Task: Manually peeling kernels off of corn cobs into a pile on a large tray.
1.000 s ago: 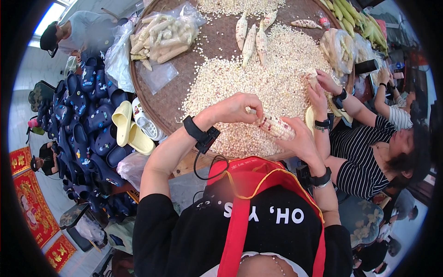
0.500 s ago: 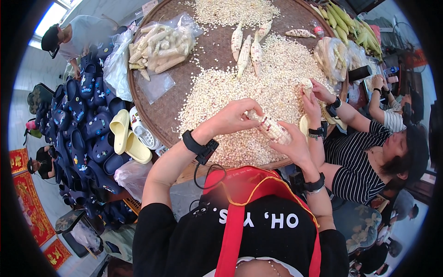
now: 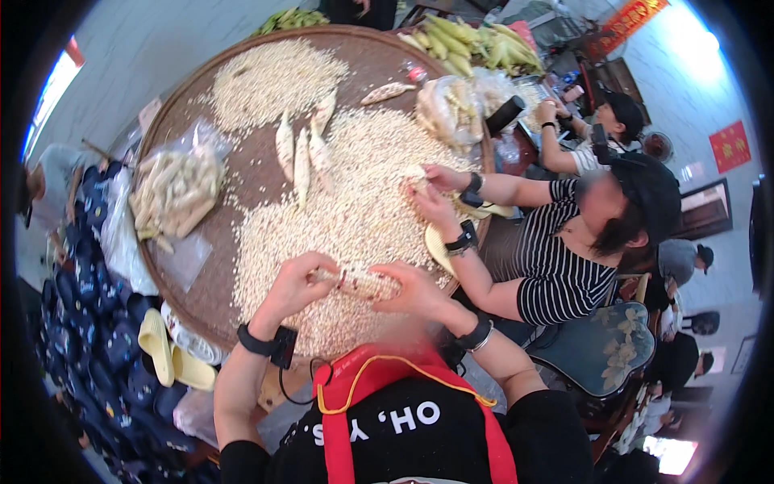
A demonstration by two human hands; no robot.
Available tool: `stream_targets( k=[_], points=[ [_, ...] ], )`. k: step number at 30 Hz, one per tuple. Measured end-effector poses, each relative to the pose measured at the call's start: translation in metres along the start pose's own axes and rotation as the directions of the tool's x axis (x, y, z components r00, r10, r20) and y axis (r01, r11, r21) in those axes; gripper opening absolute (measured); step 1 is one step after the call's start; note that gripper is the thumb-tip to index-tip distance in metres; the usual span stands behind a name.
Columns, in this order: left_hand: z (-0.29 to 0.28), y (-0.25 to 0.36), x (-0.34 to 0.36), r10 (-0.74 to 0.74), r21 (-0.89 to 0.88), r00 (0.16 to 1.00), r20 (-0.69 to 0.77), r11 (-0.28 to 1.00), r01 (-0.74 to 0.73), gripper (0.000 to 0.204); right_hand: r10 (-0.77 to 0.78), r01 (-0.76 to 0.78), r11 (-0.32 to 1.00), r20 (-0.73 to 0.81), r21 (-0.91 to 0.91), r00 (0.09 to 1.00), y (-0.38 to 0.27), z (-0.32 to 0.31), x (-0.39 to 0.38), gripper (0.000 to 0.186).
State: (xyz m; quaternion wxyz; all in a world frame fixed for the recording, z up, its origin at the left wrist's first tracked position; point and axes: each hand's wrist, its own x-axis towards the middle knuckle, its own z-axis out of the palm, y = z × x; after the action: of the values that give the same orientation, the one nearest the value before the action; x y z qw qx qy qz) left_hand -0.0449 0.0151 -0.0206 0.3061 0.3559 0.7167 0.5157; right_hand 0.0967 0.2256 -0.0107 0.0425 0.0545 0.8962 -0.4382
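Observation:
Between my two hands, over the spread of loose kernels (image 3: 355,202), lies a white ear of corn (image 3: 364,285) with dark red kernels. My left hand (image 3: 295,287) is closed, thumb and fingers at the cob's left end. Around its right end wraps my right hand (image 3: 413,290), also closed. The kernels lie on a large round brown tray (image 3: 242,185). Several unshelled ears (image 3: 302,165) rest farther off on it. To my right, a co-worker's hands (image 3: 436,198) hold another light-coloured ear over the same pile.
Bare cobs fill a clear plastic bag (image 3: 177,187) at the tray's left. Another bag (image 3: 448,113) sits at its far right rim, near green-husked corn (image 3: 451,44). Many dark blue clogs (image 3: 89,323) and yellow slippers (image 3: 165,351) lie at left. A stool (image 3: 597,347) stands at right.
My view has swung to the right, so the tray appears farther left and more of the co-worker shows. My hands keep hold of the ear, which now lies more level.

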Motion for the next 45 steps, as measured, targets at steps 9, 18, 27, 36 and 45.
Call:
stream_targets(
  k=[9, 18, 27, 36, 45],
  points=[
    [-0.002, 0.012, 0.010, 0.171, 0.005, 0.981, 0.097, 0.985, -0.172, 0.014, 0.067, -0.077, 0.992, 0.092, 0.099, 0.993, -0.005, -0.017, -0.005, 0.061],
    [-0.012, 0.030, 0.001, 0.078, 0.131, 0.940, 0.331, 0.983, -0.128, 0.011, -0.044, 0.027, 0.996, 0.200, 0.085, 0.979, 0.000, -0.011, -0.003, 0.062],
    [-0.014, 0.016, -0.025, 0.222, 0.184, 0.914, 0.340, 0.937, -0.297, 0.013, -0.043, 0.019, 0.995, 0.244, 0.098, 0.969, 0.009, 0.003, -0.008, 0.063],
    [0.004, 0.013, -0.014, 0.004, -0.413, 0.982, -0.187, 0.907, -0.083, 0.017, 0.031, -0.040, 0.977, 0.046, 0.209, 0.998, -0.028, -0.002, -0.003, 0.061],
    [-0.002, 0.040, -0.007, -0.028, -0.349, 0.985, -0.173, 0.936, -0.035, 0.025, -0.112, 0.130, 0.986, -0.163, 0.104, 0.980, -0.036, -0.008, -0.003, 0.061]
  ],
)
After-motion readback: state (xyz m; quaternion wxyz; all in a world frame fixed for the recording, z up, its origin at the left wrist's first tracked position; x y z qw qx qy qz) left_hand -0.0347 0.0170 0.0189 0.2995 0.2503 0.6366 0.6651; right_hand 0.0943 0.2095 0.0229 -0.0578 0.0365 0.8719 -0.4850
